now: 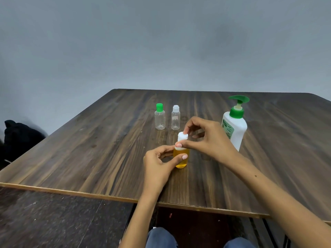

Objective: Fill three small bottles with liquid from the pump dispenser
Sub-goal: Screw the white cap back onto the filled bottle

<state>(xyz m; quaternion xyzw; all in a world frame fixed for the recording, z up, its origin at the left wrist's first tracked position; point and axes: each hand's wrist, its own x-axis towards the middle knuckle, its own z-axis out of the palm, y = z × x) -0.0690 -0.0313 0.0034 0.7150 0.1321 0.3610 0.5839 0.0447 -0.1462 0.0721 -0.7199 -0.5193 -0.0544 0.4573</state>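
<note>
Our left hand (pixel 157 163) curls round the body of the filled small bottle (pixel 181 158), thumb and fingers pinching its sides and holding it upright on the wooden table (pixel 89 149). Our right hand (pixel 206 140) comes in from above, thumb and forefinger pinching the white cap (pixel 182 136) at the bottle's neck; we cannot tell whether the cap is fully seated. The liquid inside is amber and reaches close to the neck.

Just beyond our hands stand two clear bottles that look empty, side by side: the green-capped bottle (pixel 159 116) on the left and the white-capped bottle (pixel 175 118) next to it. The white pump dispenser (pixel 233 126) with its green pump head stands to the right, near our right wrist.

We judge one bottle of three done, so the capping is the step in hand. The risks lie here: squeezing the soft body too hard while the cap is loose could push liquid out over the neck, and a cap started crooked could leak later. Our right forearm passes close to the dispenser, so a careless swing could knock it over.
</note>
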